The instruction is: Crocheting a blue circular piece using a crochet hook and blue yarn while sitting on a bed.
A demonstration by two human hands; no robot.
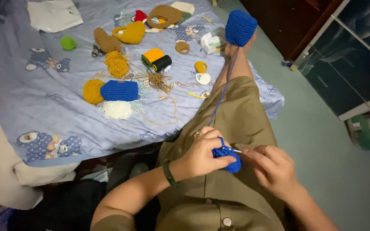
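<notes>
1. A pale green floor (322, 141) runs along the right side of the room, beside a dark cabinet with glass-fronted doors (352, 64); a light blue bedsheet (43, 107) printed with cartoon bears covers the low surface on the left.
2. The person sits at the sheet's near right corner, in olive-green clothes, one leg stretched out along its right edge.
3. The left hand (202, 154), with a dark green bangle (168, 173) on the wrist, is closed around a small blue crochet piece (228, 157) held over the lap; its fingers curl over the top of the knitted lump.
4. The right hand (275, 169) is blurred; its fingers are pinched together just beside the piece, and a thin pale hook tip (237, 151) shows between hand and piece, most of it hidden.
5. A blue yarn strand (223, 94) runs from the piece up along the leg to a ribbed blue yarn ball (240, 28) at the foot, which it hides.
6. Near the sheet's middle lie a flat oval blue crochet panel (119, 90), a round mustard piece (93, 91) and a fluffy white tangle (117, 110).
7. Toward the far edge sit a yellow crochet pouch (130, 33), a brown one (164, 15), a black thread spool (162, 63) and loose beige thread.
8. A white cloth (54, 15) at the far left corner is cut off by the frame.
</notes>
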